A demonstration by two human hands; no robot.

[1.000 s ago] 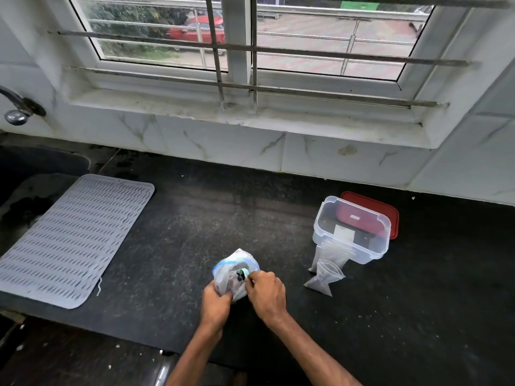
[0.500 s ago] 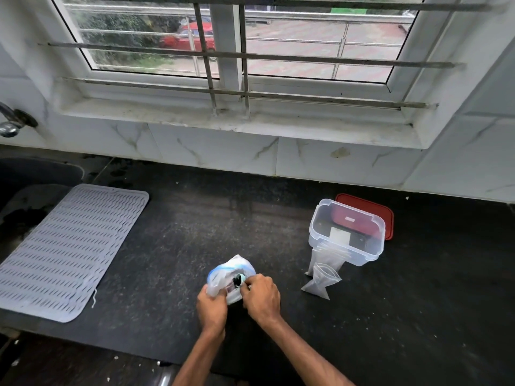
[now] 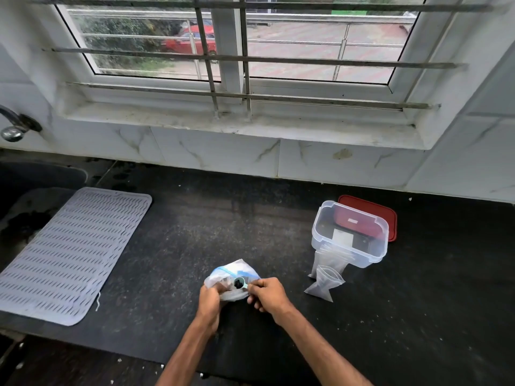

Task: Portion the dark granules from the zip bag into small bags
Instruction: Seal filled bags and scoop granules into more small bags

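Pinching a small teal scoop (image 3: 242, 283) loaded with dark granules (image 3: 238, 284), the right hand (image 3: 269, 295) holds it at the mouth of the zip bag (image 3: 234, 270). The left hand (image 3: 210, 303) grips that bag's side, towards the front of the black countertop (image 3: 195, 232). Small bags (image 3: 324, 284) lie well to the right, against a clear container (image 3: 370, 257).

L hand (image 3: 210, 302) curled, gripping | R hand (image 3: 269, 295) pinching (2 forearms converge)
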